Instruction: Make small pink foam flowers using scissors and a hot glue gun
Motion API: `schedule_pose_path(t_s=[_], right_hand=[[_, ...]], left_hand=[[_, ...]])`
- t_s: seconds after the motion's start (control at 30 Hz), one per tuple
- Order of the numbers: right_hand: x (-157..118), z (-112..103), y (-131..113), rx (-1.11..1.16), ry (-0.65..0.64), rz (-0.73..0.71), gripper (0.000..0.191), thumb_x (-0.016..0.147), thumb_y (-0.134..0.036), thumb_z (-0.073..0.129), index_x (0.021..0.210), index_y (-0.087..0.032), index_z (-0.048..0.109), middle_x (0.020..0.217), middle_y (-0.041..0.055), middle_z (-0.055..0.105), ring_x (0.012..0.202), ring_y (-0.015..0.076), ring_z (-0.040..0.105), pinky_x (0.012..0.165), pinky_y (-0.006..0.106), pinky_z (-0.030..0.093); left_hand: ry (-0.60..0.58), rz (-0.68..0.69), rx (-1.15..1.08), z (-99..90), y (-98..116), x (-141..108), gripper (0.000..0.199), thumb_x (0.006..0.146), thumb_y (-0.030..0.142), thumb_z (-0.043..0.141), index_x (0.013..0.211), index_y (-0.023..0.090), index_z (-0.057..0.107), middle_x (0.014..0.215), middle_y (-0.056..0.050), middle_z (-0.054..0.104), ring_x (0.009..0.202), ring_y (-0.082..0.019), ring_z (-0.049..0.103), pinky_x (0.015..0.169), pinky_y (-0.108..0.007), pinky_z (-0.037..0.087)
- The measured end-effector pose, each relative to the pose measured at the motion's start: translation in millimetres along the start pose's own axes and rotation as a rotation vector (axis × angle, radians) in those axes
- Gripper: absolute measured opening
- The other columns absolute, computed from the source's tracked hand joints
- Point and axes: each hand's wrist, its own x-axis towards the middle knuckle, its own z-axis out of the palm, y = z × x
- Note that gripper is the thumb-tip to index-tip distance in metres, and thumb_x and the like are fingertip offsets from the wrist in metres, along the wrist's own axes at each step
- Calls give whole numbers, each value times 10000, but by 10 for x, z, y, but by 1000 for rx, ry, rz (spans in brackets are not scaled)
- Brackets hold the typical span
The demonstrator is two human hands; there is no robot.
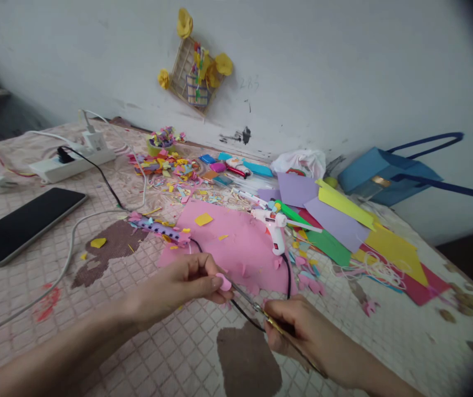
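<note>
My left hand (197,278) pinches a small rounded pink piece of paper or foam (224,282) between thumb and fingertips. My right hand (298,331) is closed around a pair of scissors (256,306) with thin silver blades and yellowish handles. The blade tips reach the pink piece, partly hidden behind it and my left fingers. Beneath and beyond both hands lies a large pink sheet (224,237) with small scraps on it. A white glue gun (275,229) rests on its right part, its black cord passing under the scissors.
Left are a dark phone (25,220), a white power strip (75,160) and cables. A purple decorated stick (160,229) lies behind my left hand. Paper scraps (166,165) are heaped at the back; coloured sheets (339,220), string (375,270) and a blue bag (389,176) stand right.
</note>
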Motion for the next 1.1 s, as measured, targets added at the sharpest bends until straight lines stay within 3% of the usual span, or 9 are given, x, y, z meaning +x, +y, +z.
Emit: schedule_pose_path(t_s=[0.23,0.5,0.87,1.1], right_hand=[[19,31,6,14,26,8,306,840,-309,505,601,-180,364,540,-61,331,504,84,279,450,203,200],[6,12,37,106,-67,6,257,831,-296,471,621,-171,392,570,-54,338,522,85,275,446,201,210],[44,28,16,36,-40,-9,247,818,-199,467,600,-175,353,554,-61,329,505,74,266,429,189,193],[77,61,39,-53,23,-26,269,838,-269,494,616,-173,375,543,-66,335,504,73,267,438,194,191]], left_hand=[[55,-3,-33,41,-43,0,146,812,240,625,738,134,557,775,-12,679,768,-115,611,752,-256,471],[-11,-16,-4,13,-19,-1,129,806,216,626,733,127,566,787,-28,688,752,-122,618,717,-257,471],[2,-6,-3,8,-77,16,128,807,224,620,742,128,563,785,-33,686,758,-130,618,728,-271,475],[50,36,37,34,-73,13,135,804,241,616,736,140,559,768,-24,667,756,-142,610,737,-288,464]])
